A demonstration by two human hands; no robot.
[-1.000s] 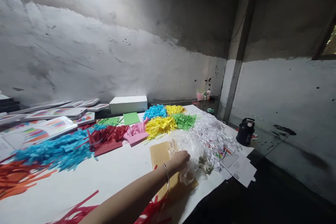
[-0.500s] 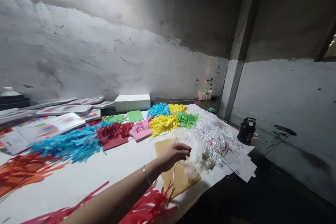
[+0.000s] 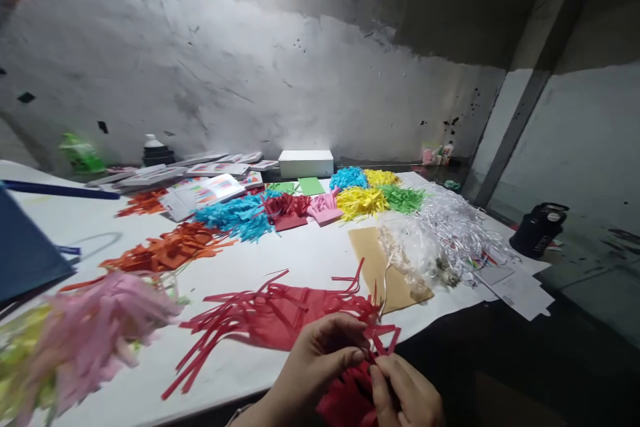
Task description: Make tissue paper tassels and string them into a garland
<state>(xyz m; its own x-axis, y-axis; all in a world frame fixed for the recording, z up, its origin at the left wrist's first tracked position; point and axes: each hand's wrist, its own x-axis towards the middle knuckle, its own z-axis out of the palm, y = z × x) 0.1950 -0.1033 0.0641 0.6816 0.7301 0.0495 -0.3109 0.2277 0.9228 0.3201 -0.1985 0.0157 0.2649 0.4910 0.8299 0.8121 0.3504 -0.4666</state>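
Observation:
My left hand [image 3: 325, 363] and my right hand [image 3: 407, 390] are close together at the table's front edge. The fingers of both are closed on red fringed paper [image 3: 350, 393], whose strips poke up between them. Just beyond my hands, a red fringed sheet [image 3: 280, 317] lies on the white table. Behind and to the right of it is a brown paper sheet [image 3: 373, 267] with a pale string [image 3: 387, 280] across it. Clear plastic wrap [image 3: 413, 247] partly covers that sheet.
Pink fringe [image 3: 110, 327] fills the left foreground, near orange fringe [image 3: 170, 247]. Blue [image 3: 235, 213] and yellow [image 3: 363, 203] fringes lie behind. White strands [image 3: 455, 220], a black bottle [image 3: 539, 230] and a white box [image 3: 306, 163] stand or lie farther off.
The outstretched arm has drawn back from the plastic. Both hands are now together at the front on red paper. The view has swung left, bringing in the pink fringe and a blue object.

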